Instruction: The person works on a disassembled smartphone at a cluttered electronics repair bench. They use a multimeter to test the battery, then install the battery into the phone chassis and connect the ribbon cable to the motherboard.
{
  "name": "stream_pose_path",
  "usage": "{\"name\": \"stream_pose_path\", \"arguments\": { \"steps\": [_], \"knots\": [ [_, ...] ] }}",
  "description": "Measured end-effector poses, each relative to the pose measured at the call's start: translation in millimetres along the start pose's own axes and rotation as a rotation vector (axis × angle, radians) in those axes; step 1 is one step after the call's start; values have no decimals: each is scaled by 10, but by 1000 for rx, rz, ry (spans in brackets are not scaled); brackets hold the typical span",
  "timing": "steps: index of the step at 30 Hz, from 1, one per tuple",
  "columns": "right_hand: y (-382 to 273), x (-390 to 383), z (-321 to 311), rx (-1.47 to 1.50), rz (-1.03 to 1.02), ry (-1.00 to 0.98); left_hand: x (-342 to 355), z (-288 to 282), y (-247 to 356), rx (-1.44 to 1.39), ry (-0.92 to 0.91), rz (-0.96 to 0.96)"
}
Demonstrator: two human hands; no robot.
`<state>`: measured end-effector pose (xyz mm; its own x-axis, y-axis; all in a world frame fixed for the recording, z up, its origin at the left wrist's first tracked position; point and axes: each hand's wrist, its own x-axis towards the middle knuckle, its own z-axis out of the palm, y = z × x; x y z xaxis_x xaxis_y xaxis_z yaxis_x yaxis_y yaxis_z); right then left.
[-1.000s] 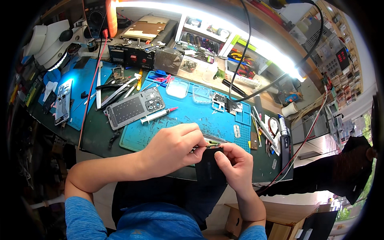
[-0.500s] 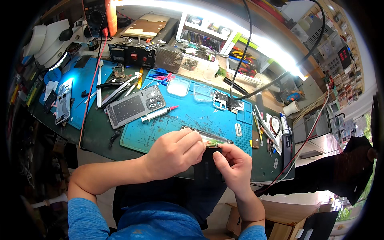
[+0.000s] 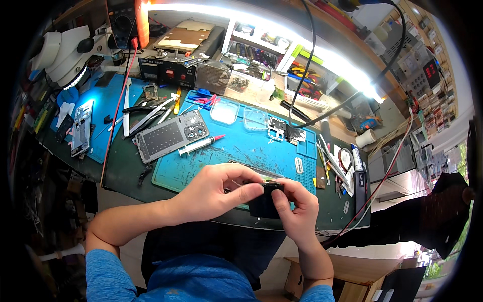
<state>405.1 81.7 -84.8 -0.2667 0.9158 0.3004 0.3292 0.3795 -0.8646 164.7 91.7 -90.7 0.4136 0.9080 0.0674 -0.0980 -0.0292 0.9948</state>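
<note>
At the front edge of the blue work mat (image 3: 236, 146), I hold a thin dark flat panel (image 3: 264, 206), which looks like a phone screen. My left hand (image 3: 209, 194) pinches its upper left edge between thumb and fingers. The panel's upper right corner is gripped by my right hand (image 3: 298, 202), thumb in front and fingers behind. Just behind the hands lies a shiny-edged phone-like part, mostly hidden by them. Beyond it are a grey phone housing (image 3: 171, 136) with camera openings and a syringe (image 3: 201, 145) with a pink tip.
Two clear plastic boxes (image 3: 224, 111) stand at the mat's back. Tweezers and pliers (image 3: 146, 116) lie to the left, beside a lit phone frame (image 3: 82, 128). Pens and tools (image 3: 334, 161) crowd the right side. A red cable (image 3: 116, 121) hangs over the left; a black cable loops above.
My left hand has gone from a closed, curled grip to a longer pinch, its thumb now stretched along the panel's edge. The panel is tilted differently and looks shorter. My right hand stays nearly in place.
</note>
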Motion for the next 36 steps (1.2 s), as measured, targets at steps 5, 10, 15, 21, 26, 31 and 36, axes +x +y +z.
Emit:
{"name": "stream_pose_path", "arguments": {
  "steps": [5, 10, 15, 21, 26, 31, 36],
  "knots": [
    [2, -4, 4, -39, -48, 20, 14, 26, -31, -8, 45, -23],
    [-20, 5, -3, -54, -72, 19, 36, 6, -15, -104, 39, -68],
    [-45, -2, 6, -17, -30, 17, 35, 11, -2, -128, 62, -76],
    [-20, -19, -2, 23, 11, 18, 45, 48, -62, -117, 96, -45],
    [-43, -18, -1, 58, 56, 35, 21, 73, -5, 367, 174, 294],
    [-33, -14, 0, 42, 29, 24, 69, 62, -139, 543, 225, 588],
    [15, -23, -31, -9, -48, -3, 47, 84, -158, 579, 259, 700]
  ]
}}
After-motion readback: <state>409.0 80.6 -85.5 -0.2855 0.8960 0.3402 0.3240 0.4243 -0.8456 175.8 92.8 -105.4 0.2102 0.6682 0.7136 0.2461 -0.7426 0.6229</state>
